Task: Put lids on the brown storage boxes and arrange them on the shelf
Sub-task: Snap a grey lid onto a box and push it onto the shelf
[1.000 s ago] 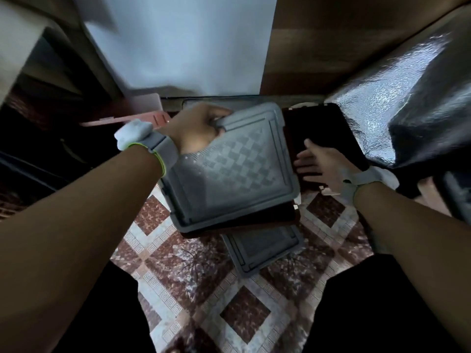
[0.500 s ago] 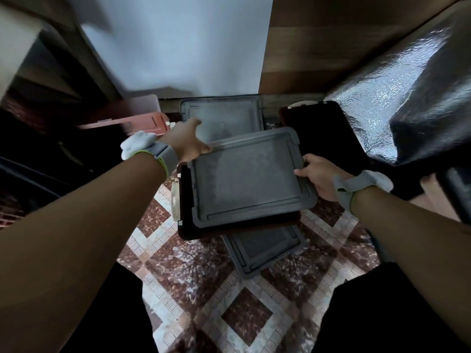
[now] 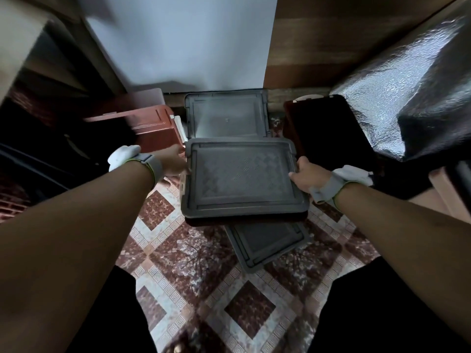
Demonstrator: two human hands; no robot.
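Observation:
A grey lid [image 3: 242, 178] with a checkered centre lies flat on top of a dark brown storage box [image 3: 244, 220], whose front edge shows under it. My left hand [image 3: 175, 161] grips the lid's left edge and my right hand [image 3: 304, 175] grips its right edge. Another grey lid [image 3: 267, 244] lies on the floor, partly under the box. A third grey lid [image 3: 226, 115] sits just behind, near the wall. An open dark brown box [image 3: 328, 133] stands to the right, and a reddish-brown box [image 3: 153, 126] to the left.
The patterned tile floor [image 3: 204, 289] lies below. A white wall panel [image 3: 183, 42] and a wooden panel [image 3: 331, 39] rise behind. A shiny silver-black covering [image 3: 407, 93] fills the right. Dark shelving [image 3: 38, 110] stands at the left. My legs frame the bottom.
The lid swung from tilted in my left hand down onto the box. My right hand moved to its right edge, and the lid now sits squarer on the box.

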